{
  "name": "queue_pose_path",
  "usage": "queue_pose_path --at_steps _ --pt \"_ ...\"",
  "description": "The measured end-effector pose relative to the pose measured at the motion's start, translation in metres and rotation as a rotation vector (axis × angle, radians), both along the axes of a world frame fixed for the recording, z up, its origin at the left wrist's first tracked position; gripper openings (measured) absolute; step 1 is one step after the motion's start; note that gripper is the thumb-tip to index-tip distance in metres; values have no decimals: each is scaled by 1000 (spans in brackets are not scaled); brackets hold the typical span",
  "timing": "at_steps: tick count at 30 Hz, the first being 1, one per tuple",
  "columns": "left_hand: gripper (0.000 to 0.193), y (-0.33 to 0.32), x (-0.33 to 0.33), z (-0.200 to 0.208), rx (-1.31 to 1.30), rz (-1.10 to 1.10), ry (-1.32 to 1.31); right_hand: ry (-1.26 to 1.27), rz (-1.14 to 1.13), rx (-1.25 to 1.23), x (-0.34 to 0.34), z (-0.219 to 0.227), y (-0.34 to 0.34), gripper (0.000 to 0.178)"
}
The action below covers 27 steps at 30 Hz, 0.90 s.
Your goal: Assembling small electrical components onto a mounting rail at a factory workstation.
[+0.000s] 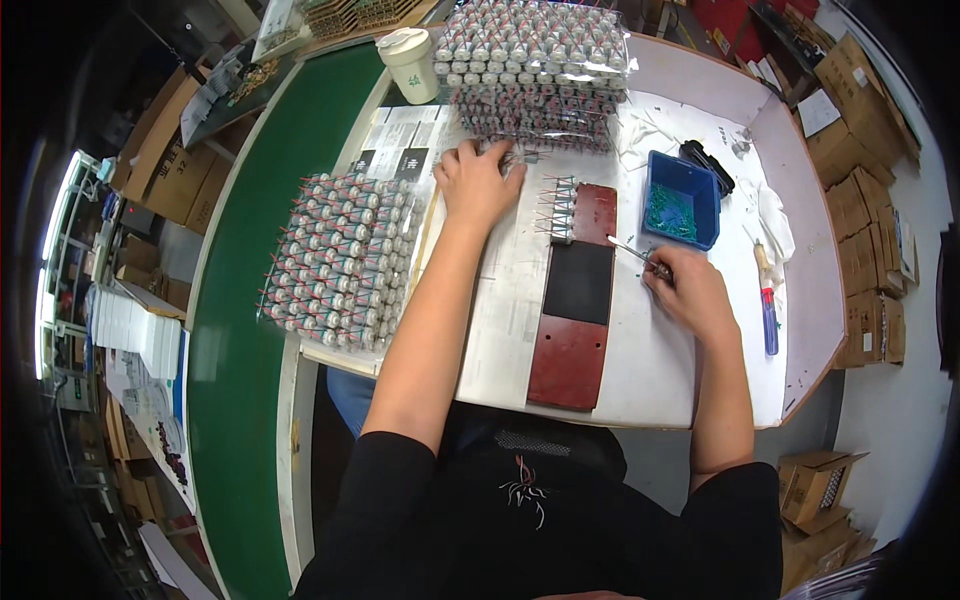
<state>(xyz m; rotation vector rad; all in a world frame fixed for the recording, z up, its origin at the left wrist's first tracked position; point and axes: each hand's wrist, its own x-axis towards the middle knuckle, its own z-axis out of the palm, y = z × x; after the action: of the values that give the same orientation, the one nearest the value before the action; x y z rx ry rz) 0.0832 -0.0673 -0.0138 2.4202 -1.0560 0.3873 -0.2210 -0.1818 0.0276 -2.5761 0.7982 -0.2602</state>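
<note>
My left hand (pixel 480 183) rests low over the table's far middle, its fingers apart. Just beside its index finger and thumb lies a small motor-like part (pixel 530 157) with thin leads. My right hand (pixel 697 292) is closed around a slim silver tool (pixel 632 249), which looks like tweezers. The tool's tip points at the edge of a dark red board (pixel 567 362) with a black pad (pixel 578 281) across its middle. Along the board's far left side stands a row of small metal parts (pixel 562 212) with red and green leads.
A blue bin (pixel 683 200) holds small green pieces. Right of it lies a screwdriver (pixel 767 305). Trays of wired cylindrical parts stand at left (pixel 345 262) and stacked at the back (pixel 530 60). A lidded cup (pixel 408 66) and a low partition (pixel 812 260) border the workspace.
</note>
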Motion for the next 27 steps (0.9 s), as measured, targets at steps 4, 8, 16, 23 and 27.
queue_pose_path --at_steps 4,8,16,23,27 --pt "44 -2 17 -13 5 12 35 -4 10 9 2 2 1 18" --pt "44 0 20 -9 54 -33 136 13 0 22 2 3 0 19" --pt "43 -3 4 -8 -5 -108 -53 14 -12 21 2 1 0 19" --pt "43 -4 9 -10 69 -153 20 6 -5 32 3 -1 -1 19" --pt "36 -2 8 -11 15 -183 31 17 -16 31 4 1 -1 18"
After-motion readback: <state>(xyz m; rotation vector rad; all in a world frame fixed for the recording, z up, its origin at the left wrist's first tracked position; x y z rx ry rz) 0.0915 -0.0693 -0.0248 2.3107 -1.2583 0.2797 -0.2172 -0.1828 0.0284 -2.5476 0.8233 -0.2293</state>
